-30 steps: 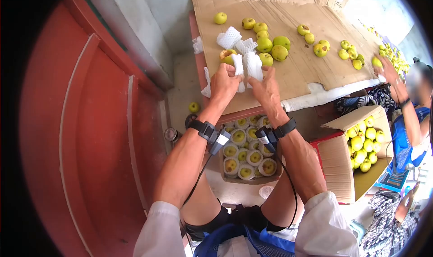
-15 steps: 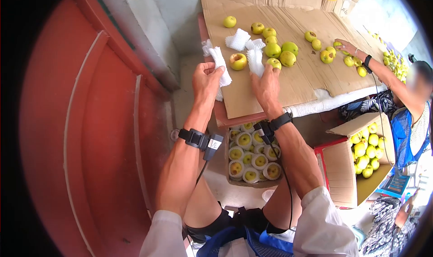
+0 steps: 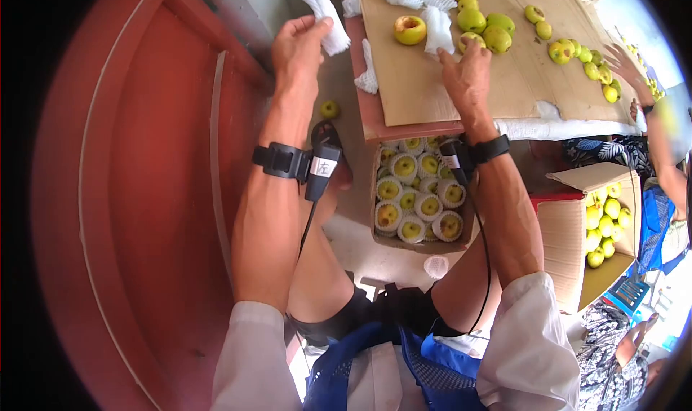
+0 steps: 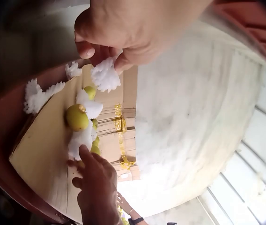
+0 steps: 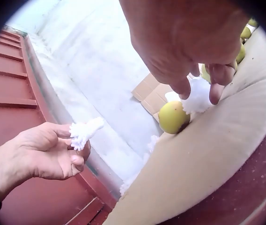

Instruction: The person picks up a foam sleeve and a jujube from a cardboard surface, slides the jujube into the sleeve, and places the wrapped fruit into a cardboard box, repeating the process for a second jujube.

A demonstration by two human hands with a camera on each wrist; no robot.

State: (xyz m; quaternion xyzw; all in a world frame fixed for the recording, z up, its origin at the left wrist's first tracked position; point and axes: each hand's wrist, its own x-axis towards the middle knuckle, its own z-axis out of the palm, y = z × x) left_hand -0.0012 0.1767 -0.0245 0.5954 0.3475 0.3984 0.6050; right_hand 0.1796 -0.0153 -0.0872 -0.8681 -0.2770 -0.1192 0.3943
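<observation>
While the left hand (image 3: 299, 47) has drawn away from the flat brown cardboard sheet (image 3: 461, 79) since a moment ago, it now hangs out past the sheet's left edge, over the floor, its grip pinched on one white foam net sleeve (image 3: 326, 21) between thumb and fingertips. The right hand (image 3: 468, 72) has stayed on the cardboard, fingers curled on a second white foam net sleeve (image 3: 437, 29) just right of the bruised yellow-green apple (image 3: 409, 29). About five such sleeves show on or beside the sheet, counting the two held. Roughly a dozen loose apples lie farther along the cardboard on the bench. Below its near edge sits an open carton of netted apples (image 3: 418, 198), about a dozen visible. A small white tag on the left wrist strap (image 3: 324, 167) reads "左".
</observation>
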